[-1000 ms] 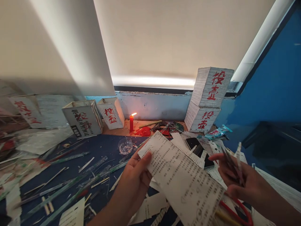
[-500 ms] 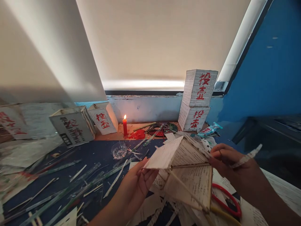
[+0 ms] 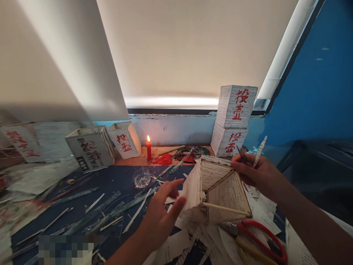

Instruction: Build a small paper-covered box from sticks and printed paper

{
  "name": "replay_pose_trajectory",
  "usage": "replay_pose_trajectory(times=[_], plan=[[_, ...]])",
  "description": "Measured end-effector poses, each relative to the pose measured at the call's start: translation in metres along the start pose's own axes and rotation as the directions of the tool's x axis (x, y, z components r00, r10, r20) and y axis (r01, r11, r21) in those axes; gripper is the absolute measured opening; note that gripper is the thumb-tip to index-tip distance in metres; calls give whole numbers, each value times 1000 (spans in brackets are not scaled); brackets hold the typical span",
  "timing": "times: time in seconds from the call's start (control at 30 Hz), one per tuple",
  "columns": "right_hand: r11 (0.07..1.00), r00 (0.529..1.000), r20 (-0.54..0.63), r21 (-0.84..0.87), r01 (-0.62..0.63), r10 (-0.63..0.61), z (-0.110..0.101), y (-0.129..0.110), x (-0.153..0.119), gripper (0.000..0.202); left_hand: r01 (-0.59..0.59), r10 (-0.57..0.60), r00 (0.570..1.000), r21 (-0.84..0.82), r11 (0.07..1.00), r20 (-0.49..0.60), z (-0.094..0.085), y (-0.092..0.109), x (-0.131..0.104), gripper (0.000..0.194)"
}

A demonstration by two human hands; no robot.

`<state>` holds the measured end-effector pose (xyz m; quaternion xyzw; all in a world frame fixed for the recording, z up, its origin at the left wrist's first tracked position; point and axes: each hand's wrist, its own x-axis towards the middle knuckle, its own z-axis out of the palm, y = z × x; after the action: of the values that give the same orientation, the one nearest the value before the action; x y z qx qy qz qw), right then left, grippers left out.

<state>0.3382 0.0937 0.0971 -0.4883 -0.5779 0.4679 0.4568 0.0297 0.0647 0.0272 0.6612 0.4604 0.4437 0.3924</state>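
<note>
A box frame covered in printed paper (image 3: 226,191) is tilted with its open side towards me. Thin sticks edge it, and one bare stick spans the near opening. My right hand (image 3: 256,171) grips the box at its upper right corner. A narrow whitish strip (image 3: 260,151) sticks up from between the same fingers, and a dark pointed thing shows there that I cannot make out. My left hand (image 3: 167,209) is open beside the box's left face, fingers apart; whether a fingertip touches it I cannot tell. Red-handled scissors (image 3: 271,239) lie just below the box.
A lit red candle (image 3: 149,150) stands at the back beside melted red wax (image 3: 163,159). Two stacked paper boxes (image 3: 234,121) stand at back right, and more boxes (image 3: 91,149) at back left. A clear round dish (image 3: 142,178), glue sticks and paper scraps (image 3: 176,243) litter the dark table.
The box has turned so its open side faces me more. My left hand has let go of its left side and opened. My right hand has shifted up and left, still gripping the box.
</note>
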Motion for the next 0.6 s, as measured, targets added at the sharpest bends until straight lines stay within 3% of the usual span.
replay_pose_trajectory(times=[0.1, 0.2, 0.3, 0.4, 0.5, 0.6], plan=[[997, 997, 78, 78, -12, 6, 7, -9, 7, 32, -186, 186, 980, -10, 982, 74, -8, -4, -2, 76], [995, 991, 134, 95, -12, 0, 18, -17, 10, 33, -180, 192, 963, -80, 980, 191, -12, -9, -4, 107], [998, 975, 220, 63, -10, -4, 27, -19, 13, 32, -120, 154, 951, -139, 983, 267, -13, -13, -4, 126], [999, 954, 301, 27, -16, 7, 30, -20, 19, 33, -112, 173, 938, -211, 971, 301, -13, -15, -2, 128], [997, 933, 359, -74, -15, 41, 25, -27, 22, 38, -112, 190, 939, -266, 957, 288, -11, -12, 0, 115], [972, 946, 324, -229, 47, 31, 11, -41, 22, 48, -87, 193, 934, -333, 939, 299, -8, -7, 1, 103]])
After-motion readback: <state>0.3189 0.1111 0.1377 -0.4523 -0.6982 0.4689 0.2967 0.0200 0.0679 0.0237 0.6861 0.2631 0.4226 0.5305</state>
